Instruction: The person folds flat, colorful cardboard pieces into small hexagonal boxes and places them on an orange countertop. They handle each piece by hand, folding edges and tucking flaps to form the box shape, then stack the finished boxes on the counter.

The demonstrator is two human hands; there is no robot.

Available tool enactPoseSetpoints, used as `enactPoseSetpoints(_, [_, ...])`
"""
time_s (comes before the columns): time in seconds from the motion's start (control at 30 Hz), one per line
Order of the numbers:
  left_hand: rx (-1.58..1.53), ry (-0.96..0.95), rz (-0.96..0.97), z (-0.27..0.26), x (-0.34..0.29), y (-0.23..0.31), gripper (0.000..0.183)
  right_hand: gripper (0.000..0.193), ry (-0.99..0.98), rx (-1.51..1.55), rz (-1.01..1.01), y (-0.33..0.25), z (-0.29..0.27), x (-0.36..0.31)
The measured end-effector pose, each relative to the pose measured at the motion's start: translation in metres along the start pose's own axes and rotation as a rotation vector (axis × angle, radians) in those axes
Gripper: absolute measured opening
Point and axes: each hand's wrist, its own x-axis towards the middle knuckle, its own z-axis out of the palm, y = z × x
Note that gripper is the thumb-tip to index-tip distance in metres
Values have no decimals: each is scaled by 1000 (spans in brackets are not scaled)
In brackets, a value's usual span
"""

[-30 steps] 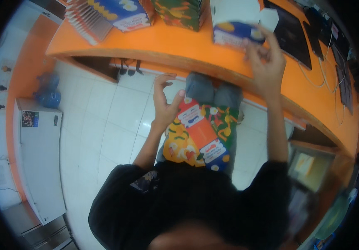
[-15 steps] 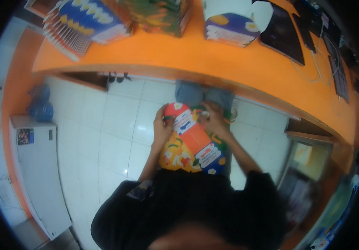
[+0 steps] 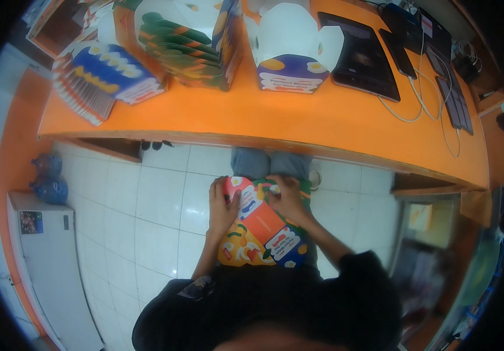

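Cardboard (image 3: 264, 226) is gripped: left hand (image 3: 223, 212), eleven o'clock; right hand (image 3: 290, 202), one. We're likely positioning it; next needs even pressure.

The box (image 3: 265, 227) at six o'clock is patterned red, yellow, green and blue; the desk (image 3: 205, 120) at twelve, orange.

From my end, the left hand (image 3: 224, 212) and right hand (image 3: 289, 202) cover parts of the flat carton (image 3: 263, 225); where it meets the black shirt (image 3: 263, 304), I can't tell how much is hidden. The upper edge crops the green cartons (image 3: 184, 61). I see the lower right shelf items (image 3: 418, 266) only as a blur.
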Motion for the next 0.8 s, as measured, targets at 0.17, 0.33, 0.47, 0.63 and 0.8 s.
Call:
enactPoseSetpoints(0.17, [114, 120, 193, -5, 15, 14, 38, 34, -5, 21, -5, -17, -15, 3])
enactPoseSetpoints(0.33, [346, 4, 269, -9, 19, 34, 27, 36, -23, 22, -11, -33, -28, 3])
enactPoseSetpoints(0.47, [469, -188, 267, -4, 17, 43, 27, 42, -21, 7, -93, -32, -25, 0])
enactPoseSetpoints(0.63, [412, -207, 254, -4, 17, 38, 25, 49, -33, 9, -108, -23, -16, -5])
enactPoseSetpoints(0.8, [529, -186, 334, -7, 12, 38, 27, 46, -42, 86, -71, -26, -16, -10])
